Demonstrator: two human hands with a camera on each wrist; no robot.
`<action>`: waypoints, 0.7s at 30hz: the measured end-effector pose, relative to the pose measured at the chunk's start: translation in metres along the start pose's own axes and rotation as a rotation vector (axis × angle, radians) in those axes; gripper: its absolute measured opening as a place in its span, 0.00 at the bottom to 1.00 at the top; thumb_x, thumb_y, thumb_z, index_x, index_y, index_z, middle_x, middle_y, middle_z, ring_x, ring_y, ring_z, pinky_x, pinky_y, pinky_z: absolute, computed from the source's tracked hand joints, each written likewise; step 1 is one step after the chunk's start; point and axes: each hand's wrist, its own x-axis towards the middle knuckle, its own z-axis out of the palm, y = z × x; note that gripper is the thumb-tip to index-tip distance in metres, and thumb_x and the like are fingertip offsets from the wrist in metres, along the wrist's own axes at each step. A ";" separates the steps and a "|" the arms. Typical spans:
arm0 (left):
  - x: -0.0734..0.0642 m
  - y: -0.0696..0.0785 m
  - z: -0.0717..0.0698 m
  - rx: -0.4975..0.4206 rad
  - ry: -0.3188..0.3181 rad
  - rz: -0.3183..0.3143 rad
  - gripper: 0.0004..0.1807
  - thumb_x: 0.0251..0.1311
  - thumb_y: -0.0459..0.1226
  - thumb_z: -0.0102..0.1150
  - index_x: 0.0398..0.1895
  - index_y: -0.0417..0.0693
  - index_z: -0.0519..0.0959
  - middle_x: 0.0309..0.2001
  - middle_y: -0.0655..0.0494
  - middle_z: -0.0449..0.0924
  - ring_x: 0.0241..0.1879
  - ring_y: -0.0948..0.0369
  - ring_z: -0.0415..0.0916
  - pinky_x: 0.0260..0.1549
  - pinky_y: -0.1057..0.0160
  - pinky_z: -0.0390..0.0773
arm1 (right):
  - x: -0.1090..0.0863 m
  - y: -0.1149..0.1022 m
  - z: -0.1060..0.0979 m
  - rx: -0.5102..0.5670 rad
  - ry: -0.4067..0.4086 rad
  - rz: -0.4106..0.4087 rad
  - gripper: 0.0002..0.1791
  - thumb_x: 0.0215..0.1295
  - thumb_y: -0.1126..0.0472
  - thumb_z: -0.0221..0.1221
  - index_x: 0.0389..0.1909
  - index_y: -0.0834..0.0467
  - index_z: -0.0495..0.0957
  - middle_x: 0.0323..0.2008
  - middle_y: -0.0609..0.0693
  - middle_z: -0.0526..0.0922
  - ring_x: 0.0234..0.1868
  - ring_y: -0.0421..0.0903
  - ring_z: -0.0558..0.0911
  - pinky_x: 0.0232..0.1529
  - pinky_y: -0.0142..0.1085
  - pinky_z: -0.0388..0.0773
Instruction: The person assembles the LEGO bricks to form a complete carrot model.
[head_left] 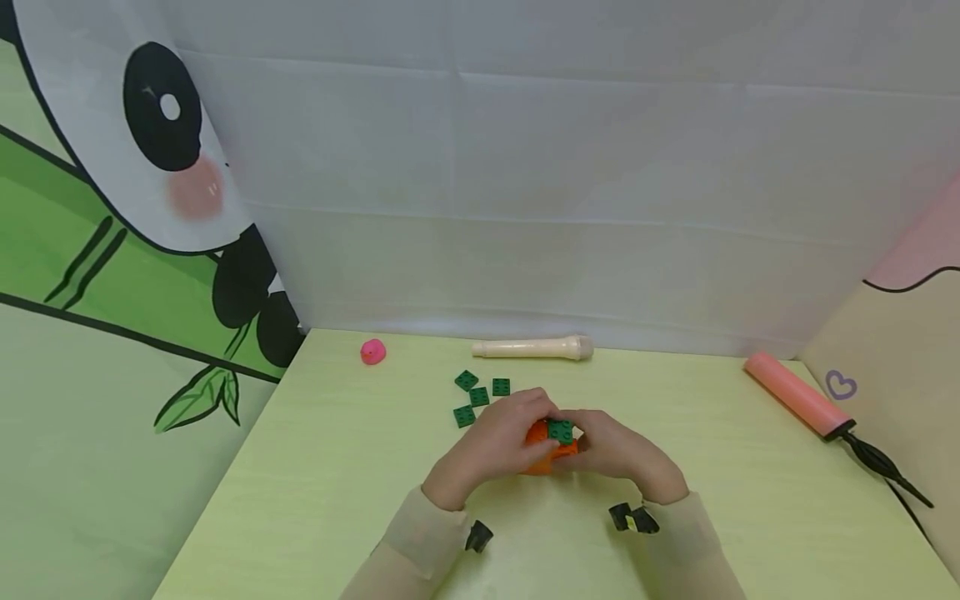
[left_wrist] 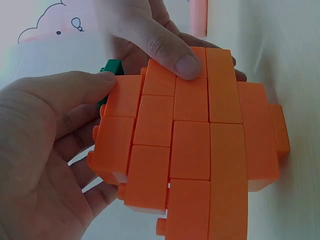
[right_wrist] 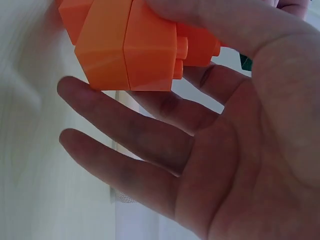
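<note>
The orange brick build [left_wrist: 190, 130] is held between the thumbs and fingers of both hands, the left hand [head_left: 501, 443] at nine o'clock and the right hand [head_left: 622, 452] at three. The left thumb is laid along its edge, just beside a green brick [head_left: 560, 431] seated on top; the right thumb is pressed flat on the brickwork, while two outer fingers are held nearly straight and apart. Whether the tabletop [head_left: 360, 500] is touched by the build cannot be told.

Hard, light, probably hollow plastic is to be expected: stiff, somewhat slippery on the smooth faces. The weakness is likely in the stepped joints, which might part if the ends were twisted. A hold is best taken across the broad middle, with the layers squeezed together and the exposed studs [left_wrist: 160, 226] left free.

Farther out, four loose green bricks [head_left: 479, 397] are scattered towards ten o'clock, a cream cylinder [head_left: 528, 348] is laid near twelve, and a pink pump [head_left: 798, 396] at three.
</note>
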 end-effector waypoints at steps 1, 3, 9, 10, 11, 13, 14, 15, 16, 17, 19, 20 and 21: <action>0.000 0.000 0.000 0.009 0.000 0.007 0.11 0.66 0.35 0.67 0.50 0.47 0.84 0.44 0.60 0.80 0.37 0.64 0.74 0.38 0.71 0.75 | 0.000 0.000 0.000 0.004 -0.003 0.003 0.26 0.64 0.59 0.73 0.62 0.57 0.79 0.39 0.41 0.80 0.27 0.38 0.75 0.31 0.33 0.76; 0.001 0.000 0.000 0.017 -0.005 0.010 0.10 0.66 0.35 0.68 0.49 0.47 0.85 0.44 0.60 0.80 0.37 0.65 0.73 0.37 0.71 0.74 | 0.000 0.001 0.000 0.008 -0.008 0.009 0.27 0.64 0.59 0.73 0.62 0.58 0.78 0.38 0.42 0.81 0.26 0.38 0.75 0.30 0.33 0.75; 0.000 0.001 -0.003 -0.015 -0.043 -0.020 0.10 0.68 0.35 0.67 0.50 0.47 0.85 0.45 0.60 0.80 0.39 0.63 0.75 0.40 0.71 0.75 | -0.001 0.001 0.000 0.028 -0.020 0.008 0.26 0.65 0.59 0.72 0.62 0.57 0.78 0.43 0.43 0.82 0.28 0.42 0.78 0.33 0.34 0.78; 0.000 0.001 -0.003 -0.024 -0.046 -0.026 0.10 0.68 0.35 0.67 0.50 0.47 0.85 0.45 0.60 0.80 0.40 0.63 0.75 0.41 0.71 0.76 | -0.001 0.001 0.000 0.026 -0.021 0.011 0.26 0.65 0.59 0.72 0.62 0.57 0.78 0.43 0.43 0.82 0.28 0.43 0.78 0.33 0.34 0.78; 0.000 0.000 -0.003 -0.034 -0.047 -0.033 0.10 0.68 0.35 0.67 0.51 0.47 0.85 0.45 0.60 0.80 0.40 0.63 0.75 0.41 0.70 0.76 | -0.001 0.000 0.000 0.024 -0.021 0.015 0.26 0.65 0.59 0.72 0.62 0.57 0.78 0.43 0.43 0.83 0.28 0.43 0.78 0.33 0.34 0.78; 0.000 -0.001 -0.002 -0.059 -0.050 -0.047 0.10 0.68 0.35 0.67 0.51 0.47 0.84 0.45 0.60 0.80 0.39 0.64 0.74 0.40 0.70 0.76 | -0.001 -0.001 -0.001 0.020 -0.022 0.026 0.27 0.65 0.59 0.72 0.64 0.57 0.77 0.42 0.44 0.83 0.28 0.45 0.78 0.32 0.34 0.78; 0.000 -0.002 -0.001 -0.072 -0.049 -0.050 0.11 0.68 0.35 0.67 0.51 0.48 0.84 0.45 0.61 0.80 0.38 0.65 0.73 0.40 0.70 0.76 | -0.002 -0.001 -0.001 0.017 -0.021 0.031 0.28 0.65 0.59 0.72 0.65 0.58 0.77 0.41 0.44 0.83 0.27 0.45 0.78 0.32 0.34 0.77; -0.001 -0.004 0.000 -0.087 -0.050 -0.053 0.11 0.68 0.35 0.67 0.52 0.48 0.84 0.45 0.61 0.80 0.38 0.66 0.73 0.40 0.70 0.76 | -0.002 -0.002 -0.001 0.015 -0.020 0.035 0.29 0.65 0.58 0.72 0.65 0.58 0.76 0.41 0.44 0.83 0.27 0.44 0.77 0.31 0.34 0.77; -0.001 -0.005 0.000 -0.100 -0.050 -0.053 0.12 0.68 0.35 0.68 0.52 0.48 0.84 0.46 0.61 0.80 0.38 0.66 0.73 0.39 0.70 0.76 | -0.002 -0.002 -0.001 0.012 -0.019 0.037 0.30 0.65 0.58 0.72 0.66 0.58 0.76 0.39 0.44 0.82 0.26 0.44 0.76 0.31 0.34 0.76; -0.001 -0.007 0.001 -0.113 -0.052 -0.051 0.12 0.68 0.35 0.68 0.53 0.48 0.84 0.46 0.61 0.80 0.38 0.66 0.72 0.39 0.70 0.76 | -0.002 -0.003 -0.001 0.009 -0.017 0.040 0.31 0.64 0.58 0.72 0.67 0.59 0.76 0.38 0.44 0.82 0.24 0.43 0.75 0.30 0.33 0.75; -0.001 -0.010 0.001 -0.133 -0.056 -0.040 0.13 0.68 0.36 0.67 0.54 0.49 0.84 0.47 0.62 0.81 0.38 0.67 0.73 0.40 0.70 0.76 | -0.002 -0.004 -0.001 0.003 -0.013 0.045 0.32 0.64 0.58 0.72 0.68 0.59 0.75 0.36 0.43 0.81 0.23 0.41 0.73 0.28 0.33 0.73; -0.001 -0.012 0.001 -0.151 -0.059 -0.039 0.13 0.69 0.37 0.67 0.55 0.49 0.84 0.48 0.62 0.81 0.39 0.67 0.73 0.41 0.70 0.77 | -0.002 -0.004 -0.001 -0.001 -0.011 0.049 0.32 0.64 0.58 0.73 0.68 0.59 0.75 0.33 0.43 0.79 0.22 0.40 0.72 0.28 0.33 0.72; -0.001 -0.014 0.000 -0.176 -0.060 -0.043 0.14 0.70 0.39 0.67 0.56 0.50 0.83 0.48 0.62 0.81 0.41 0.67 0.74 0.43 0.69 0.77 | -0.002 -0.004 -0.001 -0.004 -0.009 0.052 0.32 0.64 0.58 0.73 0.68 0.59 0.75 0.32 0.42 0.79 0.22 0.39 0.72 0.28 0.33 0.73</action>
